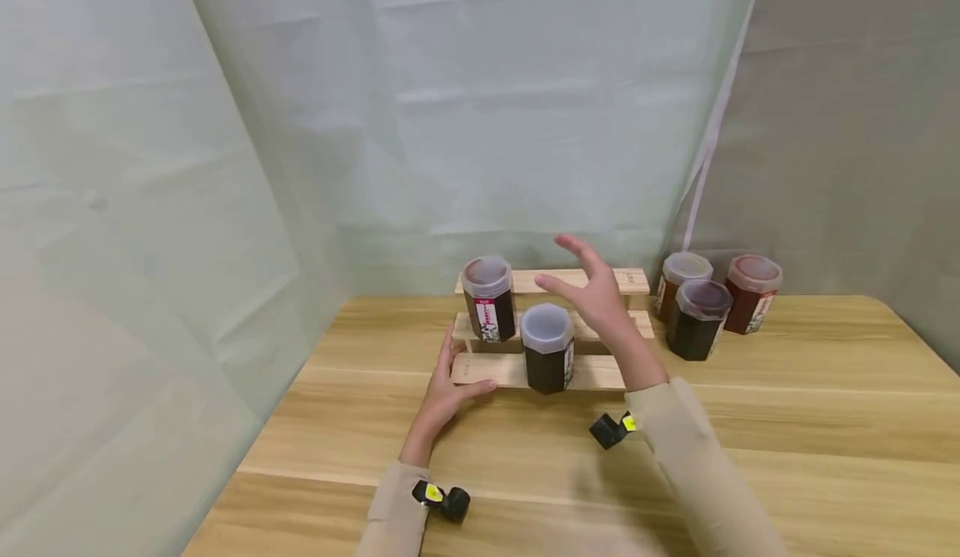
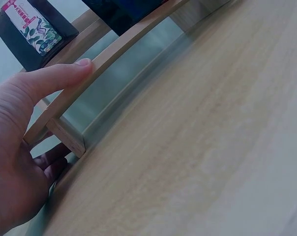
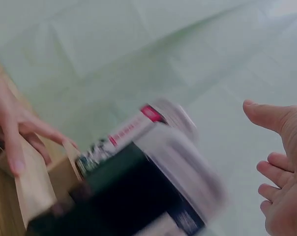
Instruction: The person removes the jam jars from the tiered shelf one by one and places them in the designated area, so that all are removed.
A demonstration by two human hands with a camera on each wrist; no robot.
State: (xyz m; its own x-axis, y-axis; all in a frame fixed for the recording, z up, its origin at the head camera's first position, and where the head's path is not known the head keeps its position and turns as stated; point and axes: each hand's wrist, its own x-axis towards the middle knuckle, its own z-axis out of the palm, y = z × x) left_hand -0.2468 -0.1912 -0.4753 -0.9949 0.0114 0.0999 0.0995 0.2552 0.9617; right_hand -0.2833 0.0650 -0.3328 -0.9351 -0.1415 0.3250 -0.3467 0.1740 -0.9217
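Over the worktop (image 1: 525, 474), the left hand (image 1: 442, 394) grips a rack (image 1: 483, 367); the right hand (image 1: 597, 297), fingers spread and empty, hovers near a jar (image 1: 547, 367).

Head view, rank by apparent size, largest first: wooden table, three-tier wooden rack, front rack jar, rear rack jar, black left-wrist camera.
1. Wooden table
2. Three-tier wooden rack
3. Front rack jar and rear rack jar: unranked; too alike, front one nearer
4. Black left-wrist camera
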